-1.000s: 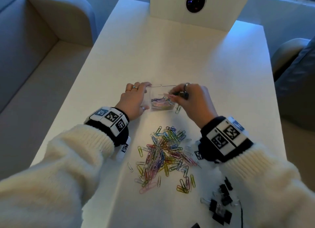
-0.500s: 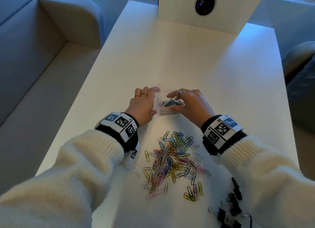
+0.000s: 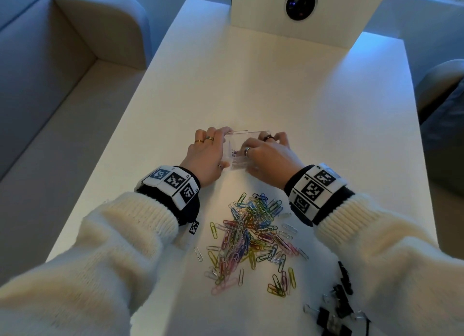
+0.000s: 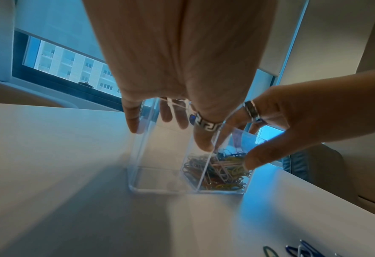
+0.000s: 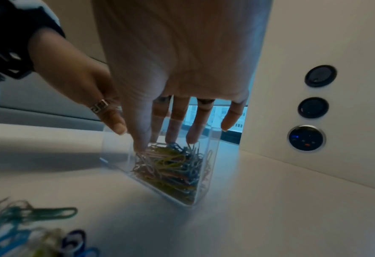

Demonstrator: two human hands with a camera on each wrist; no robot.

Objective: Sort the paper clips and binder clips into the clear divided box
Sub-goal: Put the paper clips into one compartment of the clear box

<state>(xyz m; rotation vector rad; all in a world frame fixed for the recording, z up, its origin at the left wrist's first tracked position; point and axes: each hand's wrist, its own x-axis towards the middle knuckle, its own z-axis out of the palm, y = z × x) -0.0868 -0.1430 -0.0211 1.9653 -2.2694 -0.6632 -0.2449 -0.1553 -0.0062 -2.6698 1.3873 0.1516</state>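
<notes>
The clear divided box [image 4: 164, 179] stood on the white table [image 3: 276, 84] between both hands. Its right compartment held a heap of coloured paper clips [image 5: 173, 167]; its left compartment looked bare. The left hand [image 3: 206, 157] gripped the box's left side, fingers and thumb curled round its walls. The right hand [image 5: 182, 111] reached into the right compartment with straight, released fingers touching the heap. Nearer the person lay the loose paper clips [image 3: 253, 237], and black binder clips [image 3: 336, 308] to their right.
</notes>
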